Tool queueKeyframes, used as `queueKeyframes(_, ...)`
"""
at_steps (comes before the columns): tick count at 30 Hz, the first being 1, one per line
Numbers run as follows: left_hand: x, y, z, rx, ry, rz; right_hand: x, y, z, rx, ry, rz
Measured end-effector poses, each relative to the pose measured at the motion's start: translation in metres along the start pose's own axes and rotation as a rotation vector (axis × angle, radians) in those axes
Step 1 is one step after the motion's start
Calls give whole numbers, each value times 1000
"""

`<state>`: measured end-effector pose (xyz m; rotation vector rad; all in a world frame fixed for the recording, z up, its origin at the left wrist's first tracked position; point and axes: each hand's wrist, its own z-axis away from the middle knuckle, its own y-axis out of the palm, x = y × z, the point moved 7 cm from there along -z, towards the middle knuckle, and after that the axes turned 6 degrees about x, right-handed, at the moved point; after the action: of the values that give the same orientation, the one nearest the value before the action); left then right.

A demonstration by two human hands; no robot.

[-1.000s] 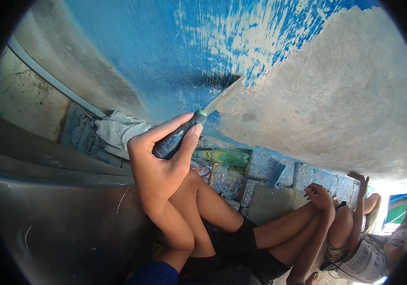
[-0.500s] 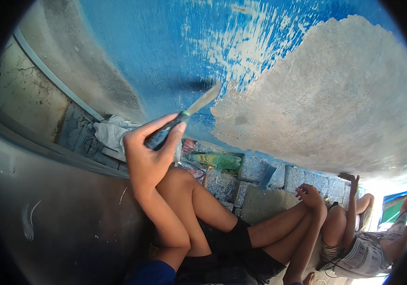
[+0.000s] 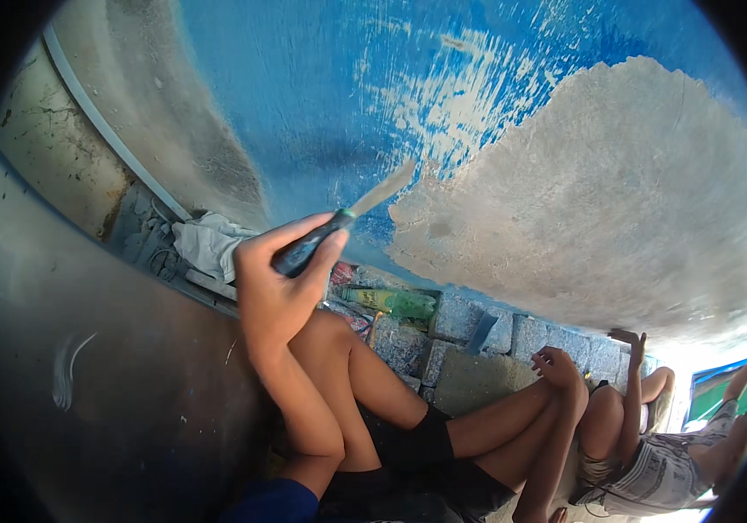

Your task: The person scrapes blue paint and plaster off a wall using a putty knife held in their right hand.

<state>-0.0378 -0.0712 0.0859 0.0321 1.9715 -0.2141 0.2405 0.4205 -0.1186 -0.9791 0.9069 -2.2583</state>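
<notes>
My left hand (image 3: pixel 282 288) is closed around the dark handle of a putty knife (image 3: pixel 382 190). Its thin metal blade points up and right, the tip at or close to the wall where blue paint (image 3: pixel 304 96) meets a bare grey patch (image 3: pixel 600 183). Whether the tip touches the wall I cannot tell. Whitish scrape streaks (image 3: pixel 460 96) run through the paint above the blade. My right hand (image 3: pixel 558 366) hangs loosely near my knee, fingers slightly bent and apart, with nothing in it.
Below the wall lie a green plastic bottle (image 3: pixel 399 302) and a crumpled white cloth or bag (image 3: pixel 209 244) on grey paving blocks (image 3: pixel 460 315). A dark smooth panel (image 3: pixel 129 366) stands close on my left. To the right sits another person (image 3: pixel 665 466), one hand raised by the wall.
The view has tilted slightly. My left hand and the putty knife have shifted a little, the tip still by the paint's edge. My right hand stays by my knee.
</notes>
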Motion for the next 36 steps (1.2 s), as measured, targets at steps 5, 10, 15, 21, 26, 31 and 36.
queueKeyframes(5, 17, 19, -4, 57, -134, 36, -1, 1, -2, 8, -2, 12)
queueKeyframes(10, 4, 0, 1, 6, -61, 25, -3, 3, -3, 12, -16, 42)
queueKeyframes(15, 14, 20, -6, 71, -45, 3, 4, 3, -5, 18, -4, 48)
queueKeyframes(21, 4, 6, 0, 12, -51, 52, -9, 3, -1, -2, -3, 25)
queueKeyframes(26, 3, 13, -4, 27, -15, -80, 3, 6, -19, 14, -37, 40)
queueKeyframes(31, -2, 6, 2, -3, -51, 55, -13, 5, -1, -13, 9, 86)
queueKeyframes(36, 5, 22, -5, 46, -8, -44, -6, 3, -8, -16, -11, 68)
